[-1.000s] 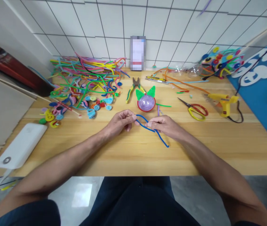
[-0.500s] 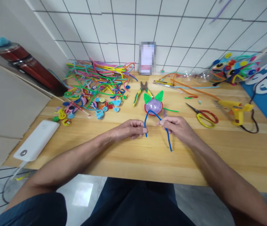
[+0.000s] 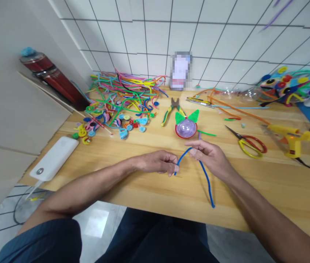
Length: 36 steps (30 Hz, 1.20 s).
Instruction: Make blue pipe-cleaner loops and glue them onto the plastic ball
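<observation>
A bent blue pipe cleaner [image 3: 206, 179] runs between my two hands, above the wooden table. My left hand [image 3: 162, 162] pinches it close to its short end. My right hand [image 3: 208, 155] grips it at the bend, and the long end hangs down towards the table's front edge. Just beyond my hands sits a clear dome with purple filling [image 3: 186, 129], rimmed in red. Two green leaf-shaped pieces [image 3: 193, 116] stick up from its back. A green pipe cleaner piece [image 3: 208, 133] lies at its right side.
Pliers [image 3: 174, 106] lie behind the dome. Scissors [image 3: 249, 144] and a yellow glue gun [image 3: 291, 138] are to the right. Piled pipe cleaners [image 3: 127, 87] and small coiled pieces fill the back left. A white power bank [image 3: 55, 159] lies front left; a phone [image 3: 181, 71] leans on the wall.
My right hand has slid along the blue pipe cleaner to its bend, leaving a longer tail hanging. Both hands sit lower, nearer me, and the view has shifted left.
</observation>
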Tool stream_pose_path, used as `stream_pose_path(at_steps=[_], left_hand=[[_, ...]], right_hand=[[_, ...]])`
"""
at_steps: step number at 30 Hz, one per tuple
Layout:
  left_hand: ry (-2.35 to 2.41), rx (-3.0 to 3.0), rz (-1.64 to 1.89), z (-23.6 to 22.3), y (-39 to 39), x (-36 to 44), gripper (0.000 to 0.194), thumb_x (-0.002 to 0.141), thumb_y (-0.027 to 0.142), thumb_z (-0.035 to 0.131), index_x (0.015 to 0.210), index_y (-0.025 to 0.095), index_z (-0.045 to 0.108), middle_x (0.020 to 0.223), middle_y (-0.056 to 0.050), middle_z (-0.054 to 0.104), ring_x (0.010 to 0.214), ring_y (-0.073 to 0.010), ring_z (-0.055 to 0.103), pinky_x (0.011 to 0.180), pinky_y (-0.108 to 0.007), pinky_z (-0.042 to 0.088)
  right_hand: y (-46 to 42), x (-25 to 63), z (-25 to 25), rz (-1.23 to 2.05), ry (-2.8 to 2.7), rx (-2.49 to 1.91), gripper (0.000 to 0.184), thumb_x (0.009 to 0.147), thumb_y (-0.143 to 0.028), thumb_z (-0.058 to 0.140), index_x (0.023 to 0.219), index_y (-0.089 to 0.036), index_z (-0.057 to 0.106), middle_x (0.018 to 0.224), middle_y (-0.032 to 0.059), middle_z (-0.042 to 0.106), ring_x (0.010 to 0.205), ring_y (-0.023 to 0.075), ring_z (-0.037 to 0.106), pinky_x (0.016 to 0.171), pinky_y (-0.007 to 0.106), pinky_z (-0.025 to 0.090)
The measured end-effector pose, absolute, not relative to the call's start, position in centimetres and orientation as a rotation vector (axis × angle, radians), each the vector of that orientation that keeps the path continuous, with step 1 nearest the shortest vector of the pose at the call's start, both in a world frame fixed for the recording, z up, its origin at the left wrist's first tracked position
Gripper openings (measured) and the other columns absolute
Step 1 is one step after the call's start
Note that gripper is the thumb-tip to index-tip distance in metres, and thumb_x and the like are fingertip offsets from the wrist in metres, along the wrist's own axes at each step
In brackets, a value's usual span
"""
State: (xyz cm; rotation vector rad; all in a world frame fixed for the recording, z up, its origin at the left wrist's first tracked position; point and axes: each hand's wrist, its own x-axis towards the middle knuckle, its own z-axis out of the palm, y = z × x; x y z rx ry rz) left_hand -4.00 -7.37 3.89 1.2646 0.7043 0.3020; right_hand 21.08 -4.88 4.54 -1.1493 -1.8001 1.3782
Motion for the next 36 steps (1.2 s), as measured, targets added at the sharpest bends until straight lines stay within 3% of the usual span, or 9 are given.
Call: stream_pose_path(at_steps=[5,15,20,24,33,36], left_hand=[[0.71,1.19,0.313,3.7,-7.3,-3.9,0.046,0.084,0.059,0.083,0.08,0.019,0.061,0.072,-0.001,0.071,0.051,-0.0073,0.043,0.047,-0.023,0.03],[0.844,1.04,0.66,2.6,-7.0,-3.6,0.049,0.076,0.054,0.091,0.088,0.016,0.062,0.079,-0.003,0.077,0.049,-0.0059,0.05,0.046,-0.02,0.038],[0.863,1.014,0.772,2.4,-7.0,-3.4,0.048,0.076,0.053,0.092,0.089,0.016,0.064,0.085,-0.004,0.08,0.05,-0.0055,0.052,0.047,-0.02,0.039],[0.882,0.984,0.833,2.5,-7.2,-3.2,0.045,0.076,0.049,0.092,0.088,0.017,0.063,0.084,-0.003,0.08,0.049,-0.0048,0.05,0.047,-0.02,0.038],[0.84,1.001,0.875,2.2,-7.3,-3.1,0.049,0.074,0.052,0.093,0.091,0.017,0.064,0.086,-0.003,0.079,0.051,-0.0059,0.052,0.049,-0.02,0.04],[0.863,1.045,0.87,2.2,-7.5,-3.0,0.047,0.075,0.052,0.094,0.088,0.016,0.067,0.075,0.0,0.074,0.05,-0.0052,0.047,0.047,-0.02,0.036]], right_hand=[[-5.2,20.8,4.4,1.308,-1.729,-1.185,0.036,0.086,-0.058,0.078,0.087,-0.022,0.077,0.069,0.0008,0.069,0.062,0.0154,0.058,0.061,0.03,0.048],[-4.7,20.9,3.7,1.416,-1.499,-1.263,0.032,0.079,-0.051,0.081,0.079,-0.02,0.078,0.064,-0.0003,0.065,0.061,0.0138,0.055,0.057,0.029,0.043],[-4.7,20.4,3.9,1.616,-1.313,-1.241,0.038,0.07,-0.053,0.091,0.085,-0.02,0.079,0.079,0.0037,0.075,0.065,0.0134,0.061,0.054,0.026,0.043],[-4.9,19.9,4.1,1.766,-1.209,-1.207,0.049,0.067,-0.06,0.093,0.082,-0.02,0.071,0.094,0.0065,0.08,0.06,0.0096,0.061,0.048,0.022,0.039],[-5.8,18.6,2.8,1.915,-1.113,-1.144,0.057,0.064,-0.065,0.095,0.081,-0.02,0.064,0.075,-0.0012,0.073,0.051,0.0074,0.058,0.043,0.02,0.04],[-5.9,18.3,2.7,1.921,-1.091,-1.127,0.057,0.063,-0.064,0.096,0.079,-0.02,0.064,0.074,-0.0012,0.074,0.049,0.0073,0.057,0.042,0.02,0.04]])
